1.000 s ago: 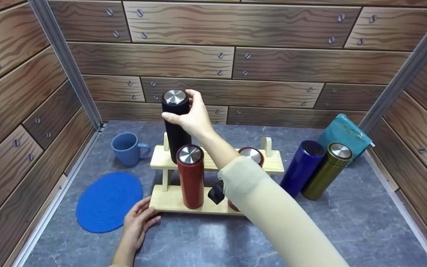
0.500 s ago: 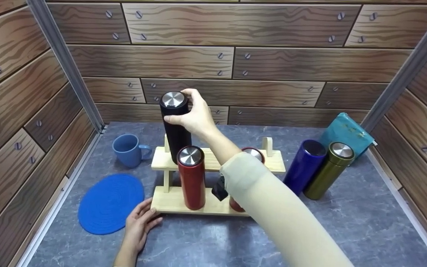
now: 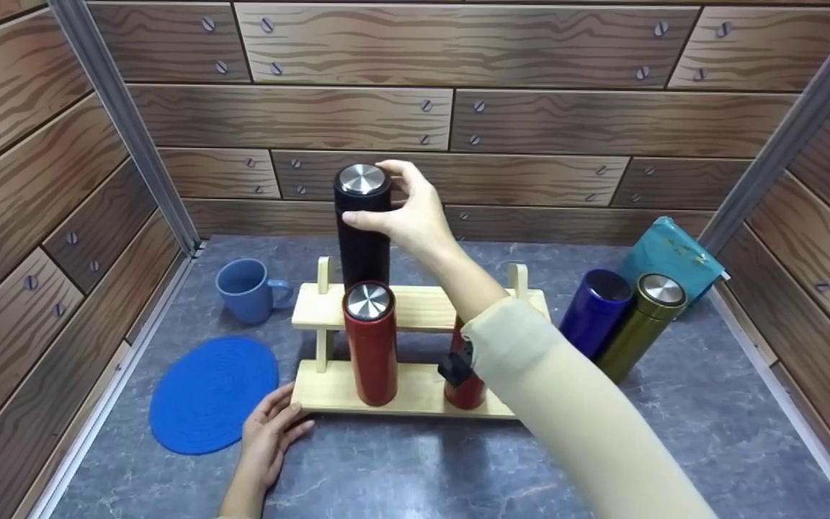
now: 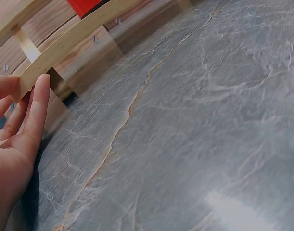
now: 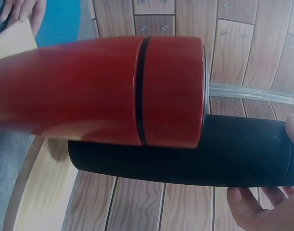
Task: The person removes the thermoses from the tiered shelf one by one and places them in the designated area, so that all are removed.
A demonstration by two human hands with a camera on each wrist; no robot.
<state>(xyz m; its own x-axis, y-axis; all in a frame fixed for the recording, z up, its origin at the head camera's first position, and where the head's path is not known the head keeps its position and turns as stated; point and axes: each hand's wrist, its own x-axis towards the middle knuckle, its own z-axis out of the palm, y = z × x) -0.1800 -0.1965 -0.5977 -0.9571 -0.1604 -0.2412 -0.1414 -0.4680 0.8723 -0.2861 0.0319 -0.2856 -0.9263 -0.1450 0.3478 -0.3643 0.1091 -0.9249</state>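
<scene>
My right hand [image 3: 418, 216] holds a black thermos bottle [image 3: 364, 245] near its silver-topped lid, thumb on the near side. The bottle stands upright at the upper shelf of a two-tier wooden rack [image 3: 415, 382]; a red thermos bottle [image 3: 372, 353] hides its base in the head view. In the right wrist view, the black bottle [image 5: 248, 151] lies partly behind the red one [image 5: 89, 91]. My left hand [image 3: 267, 432] grips the lower shelf's front left corner between thumb and fingers. A second red bottle [image 3: 465, 393] stands on the lower shelf, partly covered by my right arm.
Left of the rack are a blue mug [image 3: 246, 292] and a round blue mat [image 3: 213, 396]. To the right stand a dark blue bottle [image 3: 591, 317] and an olive-green bottle [image 3: 638, 328], with a teal pouch [image 3: 674, 259] behind. Wood-patterned walls [image 3: 530, 122] enclose the table.
My right hand has shifted the black bottle rightward along the upper shelf, and its top sits slightly higher in view. My left hand stays at the rack's corner.
</scene>
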